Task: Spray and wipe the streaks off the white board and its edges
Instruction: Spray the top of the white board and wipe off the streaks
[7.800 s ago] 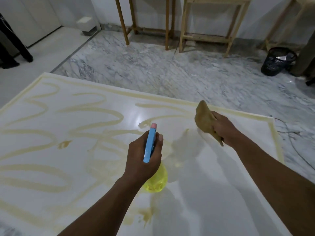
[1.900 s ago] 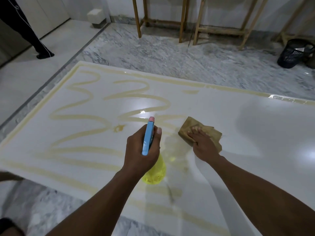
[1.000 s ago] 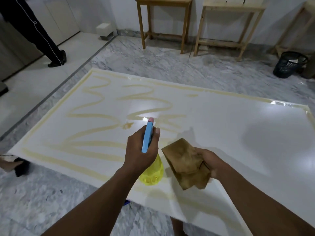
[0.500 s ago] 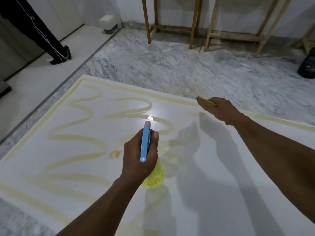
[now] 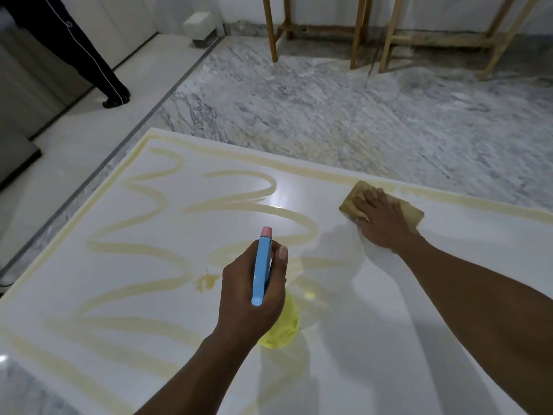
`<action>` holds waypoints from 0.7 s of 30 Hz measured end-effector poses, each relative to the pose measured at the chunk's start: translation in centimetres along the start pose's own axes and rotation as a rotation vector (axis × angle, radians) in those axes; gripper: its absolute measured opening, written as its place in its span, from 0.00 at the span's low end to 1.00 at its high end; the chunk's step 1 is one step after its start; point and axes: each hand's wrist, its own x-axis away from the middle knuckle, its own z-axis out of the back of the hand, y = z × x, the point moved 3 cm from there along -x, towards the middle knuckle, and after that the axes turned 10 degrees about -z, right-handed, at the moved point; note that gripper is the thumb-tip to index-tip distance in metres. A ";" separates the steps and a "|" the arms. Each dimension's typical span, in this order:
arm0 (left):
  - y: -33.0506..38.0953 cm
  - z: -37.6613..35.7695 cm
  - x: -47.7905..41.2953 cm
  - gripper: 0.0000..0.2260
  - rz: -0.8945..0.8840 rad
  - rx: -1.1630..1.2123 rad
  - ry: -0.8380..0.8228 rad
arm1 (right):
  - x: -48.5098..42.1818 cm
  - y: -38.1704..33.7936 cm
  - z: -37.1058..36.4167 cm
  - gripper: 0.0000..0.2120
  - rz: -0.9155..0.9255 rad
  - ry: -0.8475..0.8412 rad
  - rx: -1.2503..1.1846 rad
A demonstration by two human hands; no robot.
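Head camera: the right hand (image 5: 384, 224), fingers flat, presses a brown cloth (image 5: 411, 211) on the far edge of the white board (image 5: 389, 348) at one o'clock; the left hand (image 5: 250, 301) clasps the spray bottle (image 5: 262, 265) at centre. Right side looks clean — yellow streaks (image 5: 134, 246) from seven to eleven o'clock await wiping.

Tally of what's showing
Counting 2 hands: left hand (image 5: 251, 298), right hand (image 5: 383, 223); 1 white board (image 5: 419, 324) carrying several looping yellowish streaks (image 5: 143, 247), exact no. unclear; 1 spray bottle (image 5: 261, 265); 1 brown cloth (image 5: 411, 212). Bkgd showing at least 2 wooden stands (image 5: 357, 31), 1 small white box (image 5: 199, 25), 1 dark-trousered leg (image 5: 89, 55) of another person.
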 end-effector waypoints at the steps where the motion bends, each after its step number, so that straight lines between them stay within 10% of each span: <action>1: -0.2 0.0 0.0 0.09 0.005 -0.007 -0.001 | 0.1 -0.2 -0.4 0.26 0.003 0.009 -0.008; 21: 0.4 5.0 5.7 0.10 -0.009 -0.006 -0.004 | 16.5 -6.1 -8.3 0.39 0.061 0.025 -0.149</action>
